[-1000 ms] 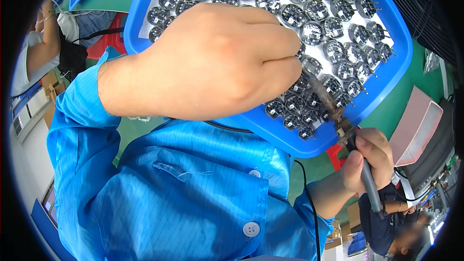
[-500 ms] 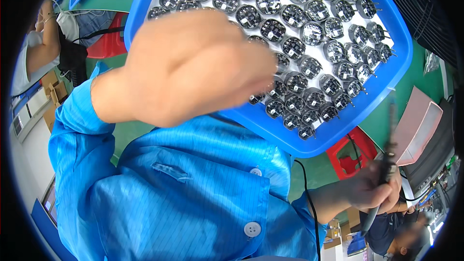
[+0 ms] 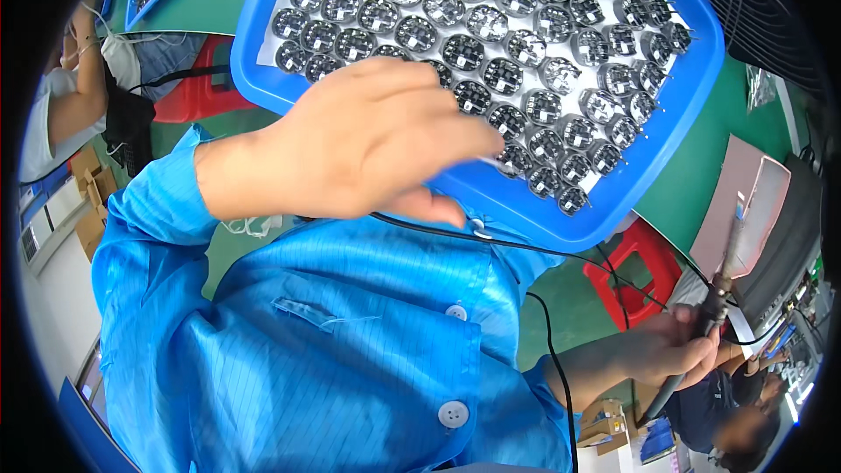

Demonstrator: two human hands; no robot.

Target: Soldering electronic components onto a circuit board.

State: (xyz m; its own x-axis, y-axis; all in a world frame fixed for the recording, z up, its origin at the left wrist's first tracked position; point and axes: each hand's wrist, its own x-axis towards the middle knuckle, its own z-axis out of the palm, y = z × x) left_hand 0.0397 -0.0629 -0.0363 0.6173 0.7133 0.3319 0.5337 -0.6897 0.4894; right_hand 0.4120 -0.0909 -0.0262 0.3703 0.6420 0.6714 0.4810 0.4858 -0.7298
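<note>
Over the near-left edge of a blue tray (image 3: 626,197) is my left hand (image 3: 350,136), back upward and slightly blurred. Its thumb stands apart from the fingers, and I see nothing held. The fingertips are close to the nearest round circuit-board parts (image 3: 514,159), which stand in rows on the tray's white lining; many have thin pins or wires at one side. Off at the lower right, my right hand (image 3: 679,350) is closed around the dark handle of a soldering iron (image 3: 717,302). The iron's metal tip points up and away, apart from the tray.
A black cable (image 3: 561,368) runs past my right forearm. Red stools (image 3: 635,271) stand below. At the right lies a pink box-like piece (image 3: 736,201); a black fan guard (image 3: 762,26) is above it. Another blue tray (image 3: 133,13) holds parts at far left. People sit on both sides.
My left hand has come down from a closed shape above the tray, and its thumb now stands apart. The tray appears shifted slightly up and left. The iron's tip tilts further right.
</note>
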